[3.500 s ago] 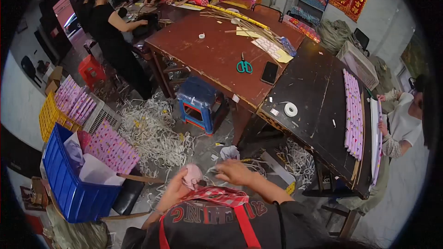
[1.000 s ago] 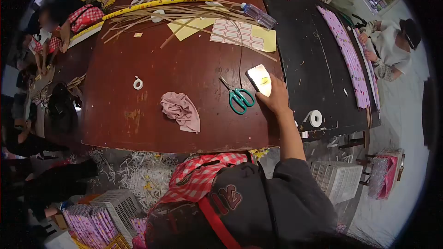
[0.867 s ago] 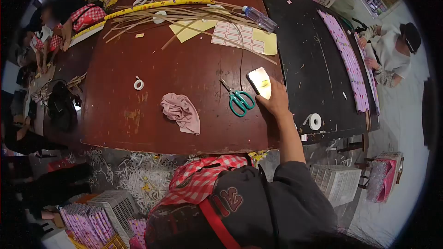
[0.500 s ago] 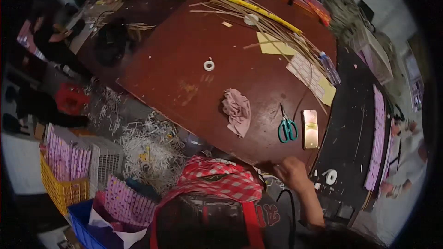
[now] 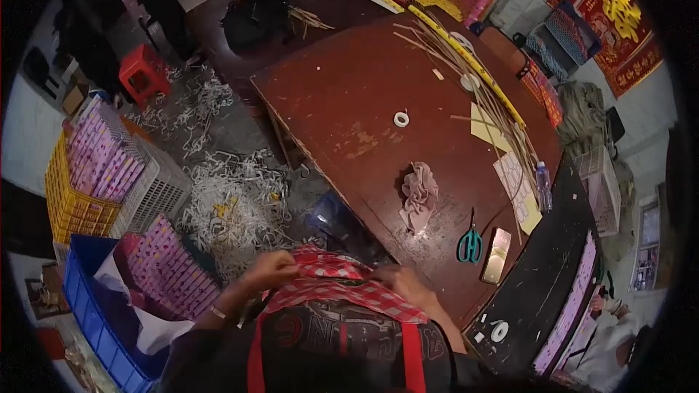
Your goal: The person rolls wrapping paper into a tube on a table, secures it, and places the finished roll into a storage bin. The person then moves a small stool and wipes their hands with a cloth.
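A red-and-white checked apron with red straps covers my front. My left hand is closed at the left end of its bunched upper cloth, fingers pinched on the edge. On the opposite side my right hand is closed on the apron's right edge; its fingertips are partly dark and hard to make out. Ahead on the brown table lie a crumpled pink cloth, teal-handled scissors and a phone, all apart from my hands.
A blue crate and a yellow crate hold purple patterned strips on my left. Shredded white paper litters the floor near a red stool. A bottle, thin sticks and a tape roll rest on the table. Other people work at the far end.
My left hand has come into view at the apron. My right hand has moved from the table's near edge to the apron's right side. The view has swung.
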Available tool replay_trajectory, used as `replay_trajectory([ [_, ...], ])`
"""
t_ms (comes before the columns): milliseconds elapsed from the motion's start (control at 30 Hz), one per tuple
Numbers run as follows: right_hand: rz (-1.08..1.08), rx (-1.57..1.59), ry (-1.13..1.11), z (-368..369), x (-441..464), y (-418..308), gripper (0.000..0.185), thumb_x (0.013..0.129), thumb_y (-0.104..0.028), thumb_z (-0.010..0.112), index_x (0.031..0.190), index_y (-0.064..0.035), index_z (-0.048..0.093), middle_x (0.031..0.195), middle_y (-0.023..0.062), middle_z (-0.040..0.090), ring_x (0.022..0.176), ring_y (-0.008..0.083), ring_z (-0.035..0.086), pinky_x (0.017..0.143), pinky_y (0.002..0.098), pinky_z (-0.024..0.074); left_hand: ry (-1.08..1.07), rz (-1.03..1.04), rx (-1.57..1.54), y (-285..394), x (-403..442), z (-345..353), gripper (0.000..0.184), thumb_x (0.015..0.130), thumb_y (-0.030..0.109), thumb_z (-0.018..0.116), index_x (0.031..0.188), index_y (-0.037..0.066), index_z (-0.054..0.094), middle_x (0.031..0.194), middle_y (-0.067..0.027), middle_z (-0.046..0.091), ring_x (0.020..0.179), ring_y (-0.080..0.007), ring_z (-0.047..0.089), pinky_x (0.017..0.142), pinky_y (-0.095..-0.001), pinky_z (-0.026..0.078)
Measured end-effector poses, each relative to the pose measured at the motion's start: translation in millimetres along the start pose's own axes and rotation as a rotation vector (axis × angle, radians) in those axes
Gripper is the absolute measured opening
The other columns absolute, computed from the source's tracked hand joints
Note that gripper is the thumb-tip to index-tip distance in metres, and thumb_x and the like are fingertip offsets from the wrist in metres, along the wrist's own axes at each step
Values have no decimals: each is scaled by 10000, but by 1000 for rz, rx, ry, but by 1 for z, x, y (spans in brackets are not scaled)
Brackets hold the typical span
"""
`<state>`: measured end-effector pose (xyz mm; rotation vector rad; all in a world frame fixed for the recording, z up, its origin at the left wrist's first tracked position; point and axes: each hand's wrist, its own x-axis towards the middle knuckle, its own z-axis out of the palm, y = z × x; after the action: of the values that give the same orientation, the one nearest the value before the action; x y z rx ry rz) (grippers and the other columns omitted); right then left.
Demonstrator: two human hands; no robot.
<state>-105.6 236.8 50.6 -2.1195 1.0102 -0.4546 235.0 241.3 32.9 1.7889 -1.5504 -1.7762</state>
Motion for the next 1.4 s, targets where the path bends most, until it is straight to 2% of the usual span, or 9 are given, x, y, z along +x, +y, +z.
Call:
replay_trajectory([
  [67,16,66,-188,9,19,-5,240,942,-243,568,1036,-52,678,1039,188,656,953,350,628,776,397,507,-144,523,48,-9,44,33,393,852,425,688,984,55,679,830,-95,668,773,-180,640,698,-326,493],
  [233,377,207,-330,19,19,0,286,911,-245,615,1112,-45,656,1050,185,657,991,365,612,837,399,494,-252,446,190,28,42,24,305,851,335,712,1032,90,693,913,-109,657,856,-216,624,752,-331,480],
  [367,61,149,-235,12,9,6,324,903,-244,610,1162,-51,635,1122,193,631,1038,368,597,879,409,485,-145,817,420,16,33,10,258,854,259,681,1066,113,698,942,-113,646,912,-289,601,806,-391,464],
  [700,235,-31,-563,5,12,2,481,868,-375,595,1236,-65,579,999,259,652,914,428,627,802,465,502,-480,612,338,46,52,14,237,832,188,630,997,29,688,918,-168,683,877,-310,658,741,-380,504],
  [833,236,-250,-330,12,-6,-8,380,855,-322,601,1114,-44,590,845,220,658,746,415,637,636,479,512,-512,505,343,66,61,34,283,862,265,642,1011,28,684,914,-164,697,842,-302,674,722,-365,513],
  [967,36,-328,-76,20,-27,6,274,831,-274,616,988,-53,578,745,160,636,636,383,627,514,462,493,-577,723,379,82,73,69,332,864,340,655,1005,41,689,926,-151,698,850,-313,670,730,-401,507],
  [1133,118,-153,-37,18,-41,-6,307,842,-280,612,1032,-42,576,796,196,639,708,398,635,579,468,505,-757,668,668,109,66,78,416,933,397,587,970,-14,636,857,-168,640,757,-292,604,667,-419,468],
  [1267,537,34,-232,18,-55,-7,419,849,-339,612,1110,-16,564,938,268,639,888,450,622,726,490,501,-731,621,622,104,62,87,449,932,415,577,951,-30,622,847,-192,631,763,-323,605,668,-432,466],
  [1400,576,-29,-198,28,-62,-3,465,841,-382,606,1150,-38,552,1009,292,625,950,473,596,779,512,481,-611,741,606,90,71,99,396,844,431,641,946,52,683,868,-182,684,833,-369,654,715,-457,493],
])
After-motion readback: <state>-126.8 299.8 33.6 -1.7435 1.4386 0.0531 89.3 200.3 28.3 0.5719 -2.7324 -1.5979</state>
